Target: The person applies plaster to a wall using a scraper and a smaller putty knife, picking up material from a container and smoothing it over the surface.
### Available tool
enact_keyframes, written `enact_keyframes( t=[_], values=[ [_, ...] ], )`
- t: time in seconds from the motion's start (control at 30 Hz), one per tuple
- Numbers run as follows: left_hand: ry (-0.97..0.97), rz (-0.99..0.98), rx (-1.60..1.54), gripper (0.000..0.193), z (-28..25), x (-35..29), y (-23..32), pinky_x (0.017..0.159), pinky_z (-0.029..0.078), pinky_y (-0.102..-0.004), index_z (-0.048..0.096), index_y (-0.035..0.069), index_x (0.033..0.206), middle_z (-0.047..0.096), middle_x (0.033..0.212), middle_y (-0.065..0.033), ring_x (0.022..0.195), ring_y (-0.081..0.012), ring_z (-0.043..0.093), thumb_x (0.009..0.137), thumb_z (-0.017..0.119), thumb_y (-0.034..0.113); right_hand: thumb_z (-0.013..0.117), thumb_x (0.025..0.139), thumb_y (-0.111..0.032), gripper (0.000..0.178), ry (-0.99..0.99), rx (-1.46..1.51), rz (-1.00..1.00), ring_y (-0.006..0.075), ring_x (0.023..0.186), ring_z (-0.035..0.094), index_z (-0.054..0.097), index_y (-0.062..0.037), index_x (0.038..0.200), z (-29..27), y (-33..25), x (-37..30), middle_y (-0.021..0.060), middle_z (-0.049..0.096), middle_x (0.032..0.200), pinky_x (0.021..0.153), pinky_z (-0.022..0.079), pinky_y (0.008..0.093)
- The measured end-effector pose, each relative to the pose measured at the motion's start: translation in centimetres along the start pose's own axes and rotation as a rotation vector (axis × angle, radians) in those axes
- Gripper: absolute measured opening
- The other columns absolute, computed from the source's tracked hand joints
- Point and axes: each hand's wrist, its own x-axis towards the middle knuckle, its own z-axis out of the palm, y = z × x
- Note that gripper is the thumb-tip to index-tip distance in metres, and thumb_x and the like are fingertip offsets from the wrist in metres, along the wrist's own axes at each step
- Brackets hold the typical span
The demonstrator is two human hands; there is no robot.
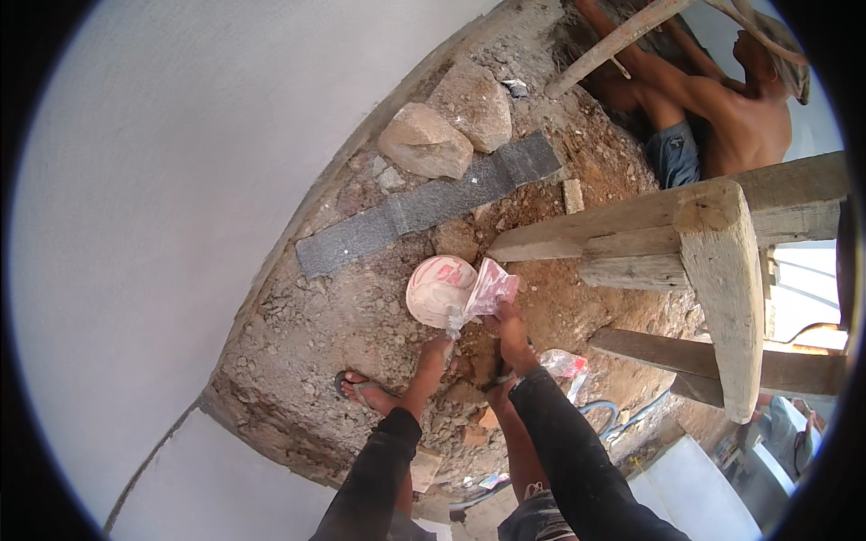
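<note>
Left hand (438, 348) and right hand (511, 320), fingers clutching the plastic bag (492, 285) at the round tub (416, 304): low, steady tilting should limit spills.

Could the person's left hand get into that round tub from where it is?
Probably yes: the left hand is close to the round tub, and only the plastic bag, whose clear end it seems to hold, looks partly in the way.

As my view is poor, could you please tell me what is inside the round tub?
Inside the tub, pale pinkish material with red patches shows. The plastic bag in the right hand partly covers its right side; what lies there cannot be seen.
</note>
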Motion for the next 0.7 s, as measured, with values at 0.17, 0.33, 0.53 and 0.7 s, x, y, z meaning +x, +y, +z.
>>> enact_keyframes(
  t=[0.17, 0.33, 0.53, 0.7],
  values=[
    [-0.121, 0.113, -0.063, 0.029, 0.0, 0.8, -1.1, 0.073, 0.051, -0.0323, 0.059, 0.009, 0.127, 0.069, 0.099, -0.0048, 0.081, -0.0157, 0.065, 0.109, 0.056, 0.032, 0.053, 0.111, -0.028, 0.037, 0.095, 0.009, -0.114, 0.0224, 0.108, 0.069, 0.060, -0.0018, 0.137, -2.5, -1.3, -2.8, 0.0099, 0.069, 0.124, 0.094, 0.057, 0.0374],
    [-0.152, 0.214, -0.060, 0.037, -1.9, 1.1, -1.4, 0.083, 0.054, -0.0333, 0.056, 0.007, 0.139, 0.069, 0.109, -0.0057, 0.093, -0.0169, 0.067, 0.109, 0.058, 0.029, 0.057, 0.112, -0.027, 0.029, 0.014, -0.048, -0.084, 0.0155, 0.088, 0.072, 0.069, -0.0044, 0.125, -3.6, -3.1, -7.5, 0.0039, 0.075, 0.106, 0.076, 0.058, 0.0315],
    [-0.073, 0.375, 0.127, 0.041, -0.4, -2.9, 1.1, 0.095, 0.053, -0.0364, 0.057, 0.005, 0.144, 0.069, 0.123, -0.0068, 0.110, -0.0185, 0.066, 0.107, 0.064, 0.019, 0.059, 0.109, -0.021, 0.024, -0.056, -0.154, -0.049, 0.0132, 0.086, 0.071, 0.071, -0.0051, 0.123, -5.9, -2.3, -9.6, 0.0019, 0.075, 0.104, 0.070, 0.058, 0.0306],
    [0.204, 1.090, 0.788, 0.040, 0.2, -8.8, 4.6, 0.103, 0.051, -0.0418, 0.069, 0.005, 0.137, 0.070, 0.125, -0.0130, 0.114, -0.0281, 0.066, 0.098, 0.069, 0.000, 0.061, 0.107, -0.018, 0.027, -0.128, 0.014, 0.092, 0.0101, 0.090, 0.068, 0.069, -0.0068, 0.129, -0.3, -3.2, -13.4, -0.0025, 0.072, 0.108, 0.076, 0.056, 0.0272]
  ],
)
